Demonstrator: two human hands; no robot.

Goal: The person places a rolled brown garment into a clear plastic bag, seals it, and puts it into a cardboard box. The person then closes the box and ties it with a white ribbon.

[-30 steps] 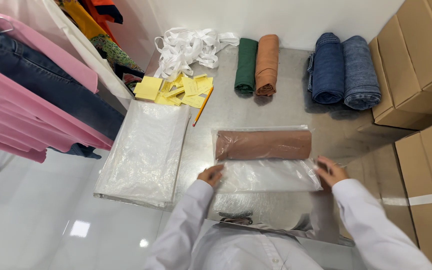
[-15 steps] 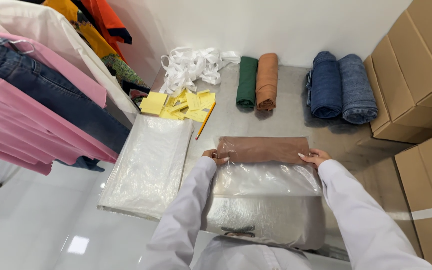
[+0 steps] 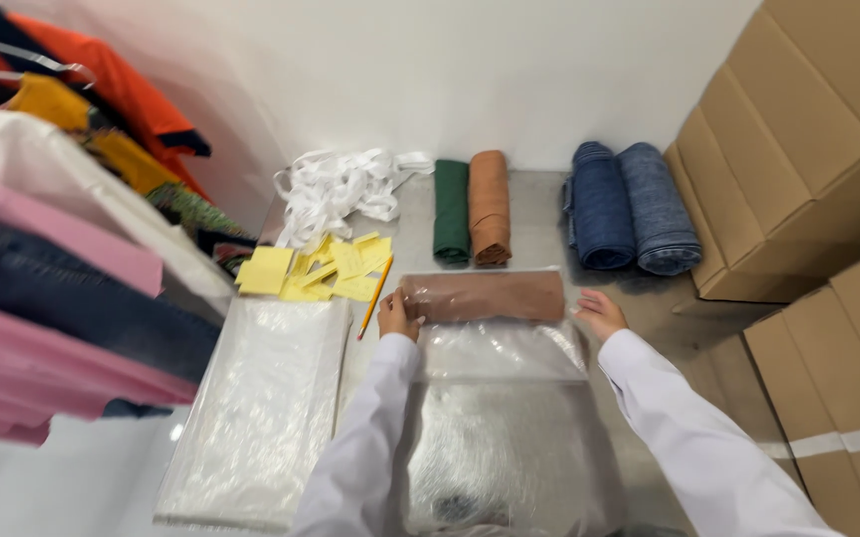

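Fingers [image 3: 397,310] of the left hand [image 3: 397,316] curl onto the left end of a brown roll of cloth [image 3: 485,295] lying inside a clear plastic bag [image 3: 505,398]; fingers of the right hand [image 3: 600,312] lie spread and flat at the roll's right end, touching the bag's edge, gripping nothing that can be seen.

All this rests on a grey metal table [image 3: 539,214] set against a plain white wall [image 3: 470,70]. Stacked brown cardboard boxes [image 3: 818,139] stand along the right side, and hung garments [image 3: 62,268] in pink, dark denim, white, yellow and orange fill the left.

A flat stack of clear bags [image 3: 261,408], crinkled and glossy, lies left of the person's arms. At the back of the table lie two rolled denim pieces [image 3: 629,204], a green roll [image 3: 451,209] just beside a tan roll [image 3: 490,204], and a loose heap of white ribbon [image 3: 336,189]. Yellow paper slips [image 3: 311,270] are scattered near the bag stack, with a yellow pencil [image 3: 375,296] beside them.

Both arms wear white sleeves [image 3: 669,418] and reach forward, hands at either end of the brown roll.
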